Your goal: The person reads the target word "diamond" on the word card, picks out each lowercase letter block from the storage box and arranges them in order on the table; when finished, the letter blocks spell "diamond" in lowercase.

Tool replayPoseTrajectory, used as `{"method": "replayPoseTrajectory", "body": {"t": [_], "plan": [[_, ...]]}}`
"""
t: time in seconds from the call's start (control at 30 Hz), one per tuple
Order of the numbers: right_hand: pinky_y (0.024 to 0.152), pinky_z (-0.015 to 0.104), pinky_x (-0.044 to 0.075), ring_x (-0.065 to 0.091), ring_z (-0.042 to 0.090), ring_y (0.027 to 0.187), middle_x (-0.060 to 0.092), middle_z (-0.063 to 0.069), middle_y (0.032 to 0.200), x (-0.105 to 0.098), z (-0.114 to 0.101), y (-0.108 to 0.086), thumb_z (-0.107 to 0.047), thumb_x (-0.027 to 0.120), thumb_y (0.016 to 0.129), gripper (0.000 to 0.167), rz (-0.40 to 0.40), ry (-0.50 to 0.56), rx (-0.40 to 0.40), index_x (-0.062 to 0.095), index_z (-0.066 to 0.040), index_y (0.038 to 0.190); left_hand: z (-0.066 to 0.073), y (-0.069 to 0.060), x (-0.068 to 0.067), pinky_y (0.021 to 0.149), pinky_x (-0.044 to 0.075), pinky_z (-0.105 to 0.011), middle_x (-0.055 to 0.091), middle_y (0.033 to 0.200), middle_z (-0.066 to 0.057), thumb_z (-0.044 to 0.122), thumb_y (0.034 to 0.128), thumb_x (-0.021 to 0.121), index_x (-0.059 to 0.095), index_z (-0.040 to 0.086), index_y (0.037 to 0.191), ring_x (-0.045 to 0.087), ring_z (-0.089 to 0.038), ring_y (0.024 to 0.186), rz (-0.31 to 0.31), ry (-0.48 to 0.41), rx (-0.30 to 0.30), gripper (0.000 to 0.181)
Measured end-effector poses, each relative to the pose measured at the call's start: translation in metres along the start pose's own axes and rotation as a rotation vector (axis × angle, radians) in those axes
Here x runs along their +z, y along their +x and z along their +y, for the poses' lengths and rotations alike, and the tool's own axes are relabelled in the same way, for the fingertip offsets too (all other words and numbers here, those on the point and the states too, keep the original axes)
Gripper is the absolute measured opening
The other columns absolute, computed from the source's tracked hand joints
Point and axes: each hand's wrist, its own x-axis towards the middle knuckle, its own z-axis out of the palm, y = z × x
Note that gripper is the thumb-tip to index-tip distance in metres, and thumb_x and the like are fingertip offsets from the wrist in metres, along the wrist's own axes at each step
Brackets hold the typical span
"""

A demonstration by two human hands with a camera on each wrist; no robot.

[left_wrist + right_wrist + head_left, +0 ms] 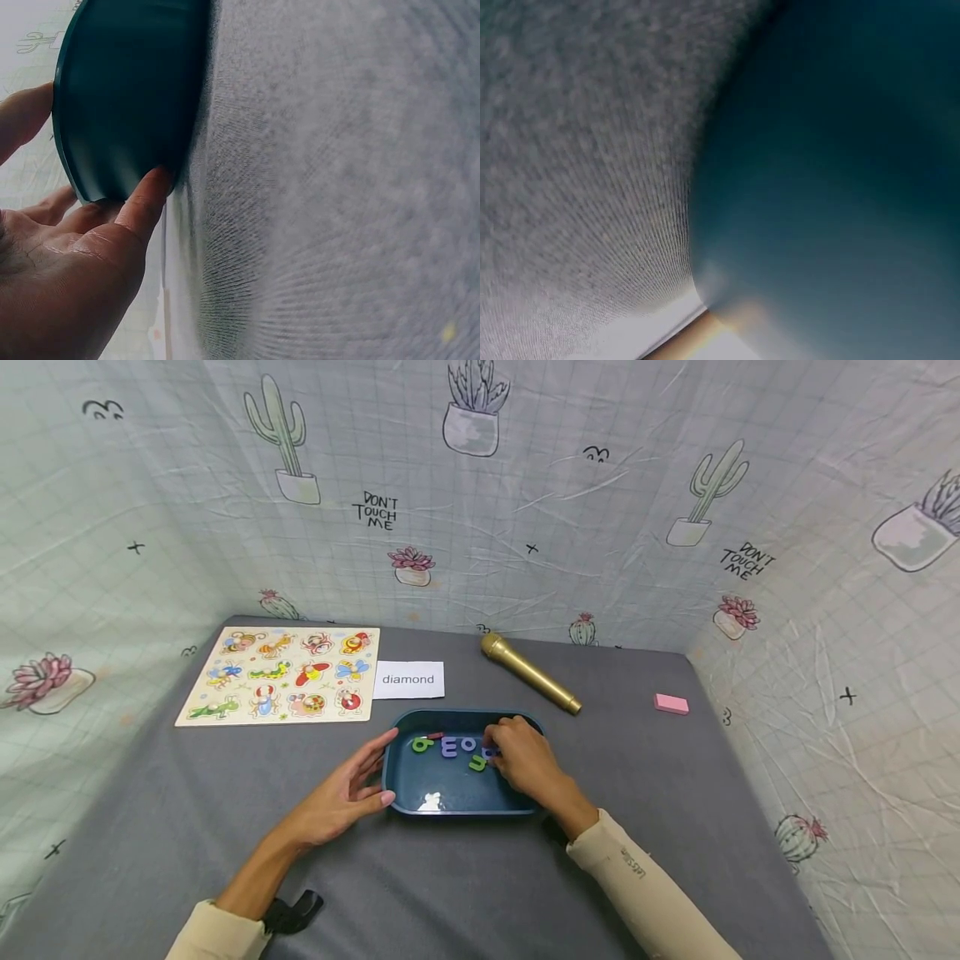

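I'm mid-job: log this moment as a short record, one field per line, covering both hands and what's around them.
Left hand: holds left end of dark blue rectangular tray
Right hand: fingers bent over small purple letter inside tray; grip unclear
Also in tray: two more purple letters, two small green letters, thin reddish piece
Beyond tray, left: cream rectangular board with colourful insect pictures; white rectangular card reading "diamond"
Beyond tray, right: gold microphone; pink rectangular block
Surface: grey cloth

Dark teal tray [450, 792]; green letters [416, 746], purple letters [444, 747]; gold microphone [534, 675]; pink block [671, 704]; grey tablecloth [465, 885]; pale cactus-print backdrop [600, 527].
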Motion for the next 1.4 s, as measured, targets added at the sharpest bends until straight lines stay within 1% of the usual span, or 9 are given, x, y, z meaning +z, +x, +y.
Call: {"method": "replayPoseTrajectory", "body": {"t": [0.23, 0.47, 0.7, 0.87, 0.97, 1.07, 1.17, 1.3, 1.4], "plan": [[0.087, 0.044, 0.06, 0.066, 0.025, 0.097, 0.075, 0.005, 0.103, -0.003, 0.001, -0.003, -0.014, 0.077, 0.099, 0.008, -0.02, 0.056, -0.077, 0.081, -0.012, 0.106, 0.0, 0.0, 0.0, 0.118, 0.041, -0.064, 0.019, 0.177, -0.022, 0.007, 0.1019, 0.071, 0.022, 0.016, 0.17, 0.028, -0.054, 0.157, 0.002, 0.014, -0.007, 0.085], [0.085, 0.043, 0.059, 0.065, 0.023, 0.094, 0.073, 0.002, 0.1, -0.002, 0.002, -0.002, -0.012, 0.072, 0.101, 0.009, -0.021, 0.071, -0.102, 0.08, -0.015, 0.104, 0.001, 0.0, 0.0, 0.118, 0.042, -0.063, 0.019, 0.176, -0.022, 0.007, 0.1017, 0.07, 0.021, 0.014, 0.17, 0.029, -0.054, 0.157, -0.004, 0.011, -0.003, 0.085], [0.085, 0.045, 0.061, 0.068, 0.024, 0.101, 0.073, 0.003, 0.104, 0.003, -0.001, 0.003, -0.011, 0.069, 0.104, 0.014, -0.009, 0.053, -0.072, 0.081, -0.017, 0.107, 0.001, 0.0, 0.001, 0.119, 0.041, -0.064, 0.019, 0.177, -0.021, 0.008, 0.102, 0.071, 0.022, 0.019, 0.17, 0.029, -0.053, 0.157, 0.004, 0.016, -0.011, 0.084], [0.083, 0.046, 0.062, 0.07, 0.025, 0.098, 0.074, 0.004, 0.099, 0.005, -0.002, 0.005, -0.01, 0.074, 0.1, 0.012, 0.065, 0.043, -0.044, 0.082, -0.016, 0.106, 0.0, 0.0, 0.001, 0.119, 0.04, -0.066, 0.018, 0.177, -0.021, 0.007, 0.102, 0.07, 0.022, 0.018, 0.171, 0.028, -0.053, 0.157, 0.003, 0.009, -0.004, 0.085], [0.083, 0.046, 0.062, 0.072, 0.025, 0.096, 0.075, 0.004, 0.097, 0.005, -0.003, 0.006, -0.012, 0.077, 0.098, 0.01, 0.089, 0.051, -0.042, 0.082, -0.014, 0.106, 0.001, 0.001, 0.001, 0.119, 0.039, -0.065, 0.019, 0.177, -0.021, 0.007, 0.1018, 0.07, 0.021, 0.017, 0.171, 0.028, -0.053, 0.158, 0.001, 0.005, -0.002, 0.085], [0.084, 0.046, 0.062, 0.073, 0.024, 0.097, 0.078, 0.004, 0.1, 0.005, -0.004, 0.007, -0.016, 0.079, 0.097, 0.01, 0.08, 0.075, -0.038, 0.081, -0.013, 0.107, 0.001, 0.001, 0.001, 0.119, 0.04, -0.064, 0.019, 0.177, -0.021, 0.006, 0.1016, 0.07, 0.021, 0.015, 0.171, 0.029, -0.053, 0.157, -0.002, 0.002, 0.005, 0.085], [0.083, 0.045, 0.062, 0.072, 0.023, 0.097, 0.078, 0.004, 0.102, 0.005, -0.006, 0.007, -0.021, 0.081, 0.095, 0.016, 0.062, 0.084, -0.02, 0.081, -0.012, 0.109, 0.002, 0.001, 0.0, 0.119, 0.04, -0.062, 0.019, 0.177, -0.022, 0.005, 0.1015, 0.07, 0.021, 0.014, 0.171, 0.029, -0.053, 0.157, -0.006, -0.002, 0.011, 0.085], [0.078, 0.042, 0.061, 0.07, 0.022, 0.095, 0.077, 0.002, 0.099, 0.005, -0.009, 0.007, -0.03, 0.085, 0.092, 0.023, 0.047, 0.059, 0.014, 0.082, -0.014, 0.108, 0.003, 0.0, 0.0, 0.119, 0.04, -0.062, 0.019, 0.177, -0.022, 0.005, 0.1016, 0.07, 0.021, 0.015, 0.17, 0.029, -0.053, 0.157, -0.01, -0.004, 0.012, 0.085], [0.076, 0.041, 0.061, 0.069, 0.021, 0.094, 0.075, 0.002, 0.096, 0.007, -0.01, 0.008, -0.032, 0.086, 0.091, 0.024, 0.05, 0.038, 0.03, 0.082, -0.014, 0.105, 0.004, 0.0, 0.0, 0.119, 0.04, -0.062, 0.019, 0.177, -0.022, 0.005, 0.1018, 0.07, 0.021, 0.015, 0.171, 0.029, -0.053, 0.157, -0.01, -0.002, 0.01, 0.085]]}}
